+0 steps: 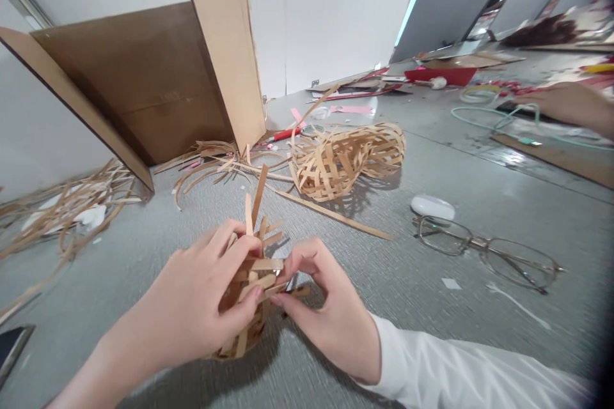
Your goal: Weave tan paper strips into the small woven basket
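A small woven piece made of tan flat strips is between my hands, with loose strip ends sticking up and out to the right. My left hand wraps over its top and side, thumb pressing on the strips. With thumb and index finger, my right hand pinches a strip end at the piece's right side. Part of the weave is hidden behind my left hand. Farther back lies a larger woven strip form, narrowed at its middle, with one long strip rising from it.
An open cardboard panel stands at the back left. Loose strips lie beside it. Glasses and a white oval case lie to the right. A phone is at the left edge. Another person's hand is at far right.
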Demonstrator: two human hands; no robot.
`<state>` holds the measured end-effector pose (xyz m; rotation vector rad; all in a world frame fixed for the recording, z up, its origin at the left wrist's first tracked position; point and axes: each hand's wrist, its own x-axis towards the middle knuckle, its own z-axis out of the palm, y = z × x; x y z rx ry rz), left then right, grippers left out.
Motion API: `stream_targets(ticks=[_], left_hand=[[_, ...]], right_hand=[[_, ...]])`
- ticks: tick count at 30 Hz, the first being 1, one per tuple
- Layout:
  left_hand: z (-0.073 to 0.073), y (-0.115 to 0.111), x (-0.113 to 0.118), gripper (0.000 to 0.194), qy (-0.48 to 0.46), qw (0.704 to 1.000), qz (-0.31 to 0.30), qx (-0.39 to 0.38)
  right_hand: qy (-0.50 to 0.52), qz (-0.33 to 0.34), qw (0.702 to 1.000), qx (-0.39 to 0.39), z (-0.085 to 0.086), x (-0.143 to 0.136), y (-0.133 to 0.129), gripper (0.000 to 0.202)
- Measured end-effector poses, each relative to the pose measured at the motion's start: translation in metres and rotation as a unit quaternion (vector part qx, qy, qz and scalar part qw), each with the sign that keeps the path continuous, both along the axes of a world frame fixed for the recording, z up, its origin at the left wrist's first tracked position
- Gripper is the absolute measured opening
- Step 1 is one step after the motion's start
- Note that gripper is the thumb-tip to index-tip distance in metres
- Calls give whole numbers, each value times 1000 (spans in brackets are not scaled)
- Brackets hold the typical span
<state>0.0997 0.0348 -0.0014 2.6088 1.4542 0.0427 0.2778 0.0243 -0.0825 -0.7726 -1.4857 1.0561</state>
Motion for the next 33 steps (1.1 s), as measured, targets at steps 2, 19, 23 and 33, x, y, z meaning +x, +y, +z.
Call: stream_targets(ticks=[2,19,23,33], left_hand=[[-2,0,1,20,3,1000,-4,8],[-5,6,-3,23,-108,993,-42,8],[-9,3,0,19,-121,990,-43,58],[-27,-16,18,18,-252,962,34,99]], right_hand=[[-4,-5,1000,17,0,0,0,23],[-25,-55,998,-24,-4,1,0,23],[-19,-70,997,-28,-1,3,3,22],[-11,-78,997,-14,-3,4,5,23]])
